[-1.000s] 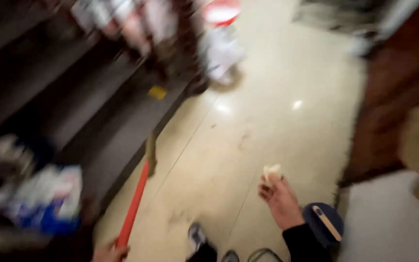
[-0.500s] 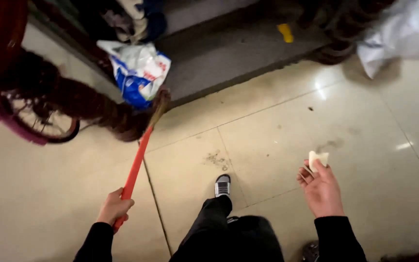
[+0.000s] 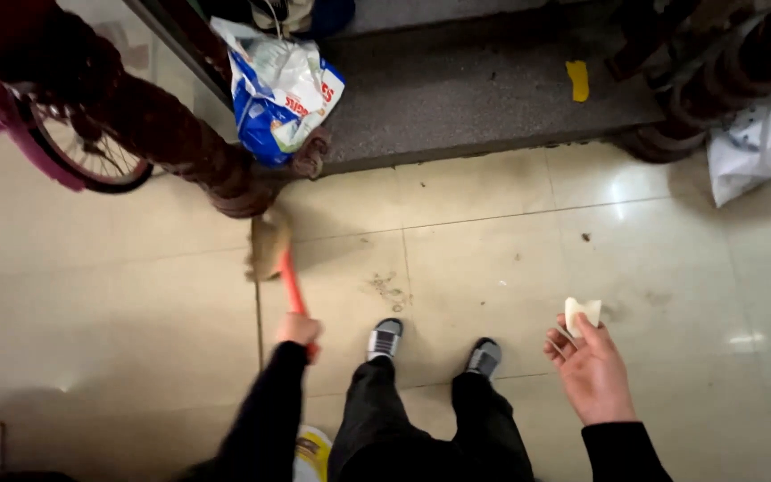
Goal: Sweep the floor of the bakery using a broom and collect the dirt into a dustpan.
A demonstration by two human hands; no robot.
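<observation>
My left hand [image 3: 298, 331] grips the red handle of a broom [image 3: 289, 278], whose brown bristle head [image 3: 269, 245] rests on the beige tiled floor close to a dark wooden post [image 3: 191, 152]. My right hand [image 3: 589, 368] is held out palm up over the floor, with a small folded piece of white paper [image 3: 581, 314] pinched at its fingertips. My two feet in dark shoes [image 3: 385, 337] stand between the hands. A patch of dirt [image 3: 387, 287] lies on the tile just ahead of my left shoe.
A blue and white plastic bag [image 3: 280, 89] leans at the edge of a grey stone step [image 3: 475, 98]. A small pink bicycle with a wheel [image 3: 82, 156] stands at the left. A white bag [image 3: 765, 143] lies at the right, beside another carved post base [image 3: 671, 134].
The view has swung to look straight down at the step. The broom head has moved left, closer to the wooden post. My right hand still holds the white paper.
</observation>
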